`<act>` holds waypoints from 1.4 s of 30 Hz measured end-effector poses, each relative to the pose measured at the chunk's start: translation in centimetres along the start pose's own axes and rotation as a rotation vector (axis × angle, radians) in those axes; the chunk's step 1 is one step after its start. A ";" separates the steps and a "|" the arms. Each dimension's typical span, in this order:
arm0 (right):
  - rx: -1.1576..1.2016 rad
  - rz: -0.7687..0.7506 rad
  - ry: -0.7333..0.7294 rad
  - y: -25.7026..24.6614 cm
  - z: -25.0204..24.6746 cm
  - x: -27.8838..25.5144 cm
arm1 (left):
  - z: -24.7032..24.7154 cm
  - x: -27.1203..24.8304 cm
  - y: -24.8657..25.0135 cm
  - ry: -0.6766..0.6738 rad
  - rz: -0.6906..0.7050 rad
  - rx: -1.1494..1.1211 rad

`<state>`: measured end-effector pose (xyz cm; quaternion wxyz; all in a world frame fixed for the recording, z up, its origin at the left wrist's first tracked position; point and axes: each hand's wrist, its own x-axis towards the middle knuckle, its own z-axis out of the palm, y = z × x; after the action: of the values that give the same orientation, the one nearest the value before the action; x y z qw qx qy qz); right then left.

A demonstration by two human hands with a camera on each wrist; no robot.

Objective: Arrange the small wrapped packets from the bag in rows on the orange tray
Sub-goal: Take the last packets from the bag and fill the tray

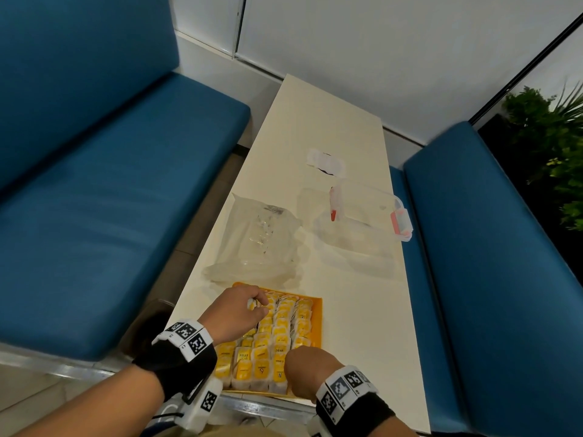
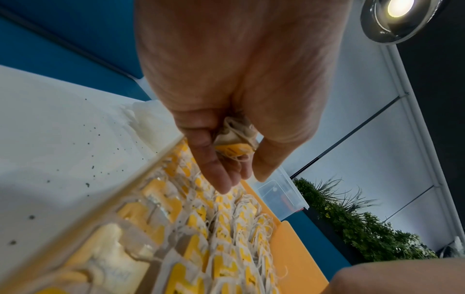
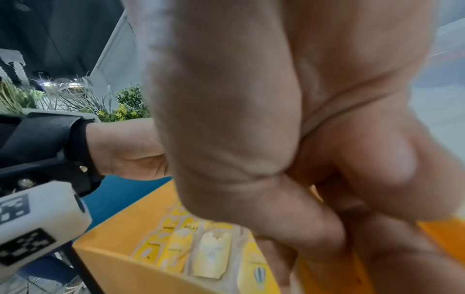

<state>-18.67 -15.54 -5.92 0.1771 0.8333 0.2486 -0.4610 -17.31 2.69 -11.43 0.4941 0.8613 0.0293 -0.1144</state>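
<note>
The orange tray (image 1: 317, 323) lies at the table's near end, filled with rows of small packets (image 1: 277, 337) bearing yellow tags. My left hand (image 1: 257, 302) hovers over the tray's far left corner. In the left wrist view this hand (image 2: 241, 171) pinches one crumpled packet (image 2: 235, 148) between thumb and fingers, above the rows in the tray (image 2: 297, 248). My right hand (image 1: 298, 362) sits over the tray's near right part with its fingers curled under. The blurred right wrist view shows the fist (image 3: 289, 199) above the tray (image 3: 113, 234), with nothing seen in it.
A clear plastic bag (image 1: 258, 241) lies flat just beyond the tray. To its right stands a clear box with red latches (image 1: 362, 228), and a white item (image 1: 326, 160) lies farther back. Blue benches (image 1: 110, 200) flank the narrow table (image 1: 356, 326). A plant (image 1: 555, 146) is at the right.
</note>
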 end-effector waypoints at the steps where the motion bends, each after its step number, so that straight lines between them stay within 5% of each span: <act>1: 0.015 0.015 0.012 0.0 0.1 0.0 | 0.0 0.0 0.0 -0.002 -0.003 0.001; 7: 0.082 0.074 0.051 0.1 0.3 0.1 | 0.0 -0.1 -0.1 -0.005 -0.009 -0.004; 18: 0.187 0.130 0.372 0.7 2.0 -0.2 | -0.1 -0.1 0.2 -0.003 -0.007 -0.002; 27: 0.257 -0.003 0.120 0.4 2.1 0.4 | -0.4 -0.2 0.4 -0.007 -0.011 -0.003; 35: 0.320 0.012 0.087 0.6 1.2 0.8 | -1.3 -0.5 1.4 -0.060 -0.103 -0.174; 38: 0.436 -0.015 0.228 1.6 -0.7 0.1 | -2.2 -0.6 2.2 -0.132 -0.252 -0.514; 42: 0.772 -0.072 0.604 1.6 -3.9 -0.9 | -3.1 -0.8 2.6 -0.168 -0.362 -0.799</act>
<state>-15.48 -15.05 -3.08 -0.2406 0.9255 0.1284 -0.2628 -17.12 4.02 -7.54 0.7608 0.5716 0.1810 -0.2484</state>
